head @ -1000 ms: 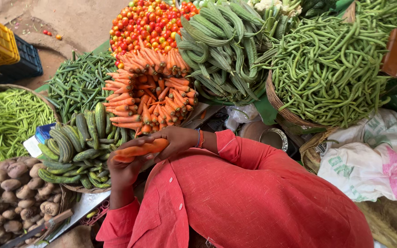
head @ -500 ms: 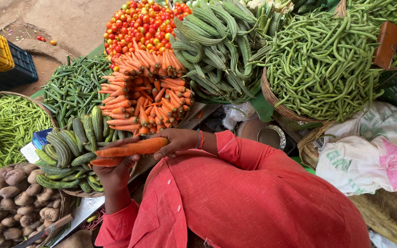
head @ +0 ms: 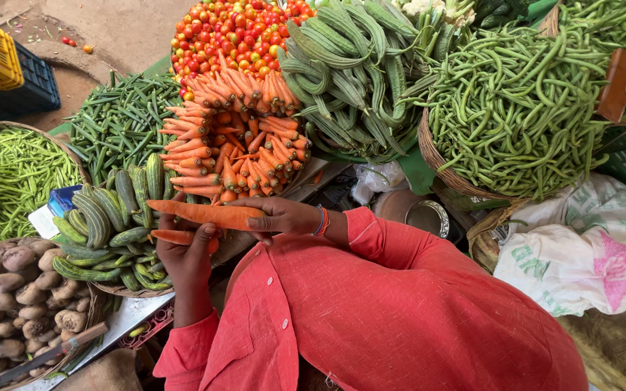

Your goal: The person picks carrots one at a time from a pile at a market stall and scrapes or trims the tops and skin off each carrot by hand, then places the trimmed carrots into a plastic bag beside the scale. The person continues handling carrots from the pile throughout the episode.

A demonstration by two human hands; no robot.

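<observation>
My right hand [head: 280, 216], with a bangle at the wrist, grips a long orange carrot [head: 201, 213] by its thick end; the carrot lies level and points left. Just below it, my left hand [head: 182, 264] holds a shorter carrot [head: 175, 237] against the palm. Both hands hover over the near edge of a basket of striped cucumbers [head: 106, 224]. Directly beyond the hands lies a round stack of carrots [head: 237, 137]. My red sleeves and shirt fill the lower middle of the view.
Around the carrots are heaps of tomatoes [head: 233, 32], ridged gourds [head: 342, 80], okra [head: 114, 123] and green beans [head: 516, 108] in a woven basket. A potato basket [head: 16, 297] is at lower left, and a white printed sack [head: 581, 246] at right. Yellow and blue crates [head: 1, 72] stand at far left.
The carrots have come up and slightly right from my lap side towards the cucumber basket. The long carrot now lies apart, above the shorter one.
</observation>
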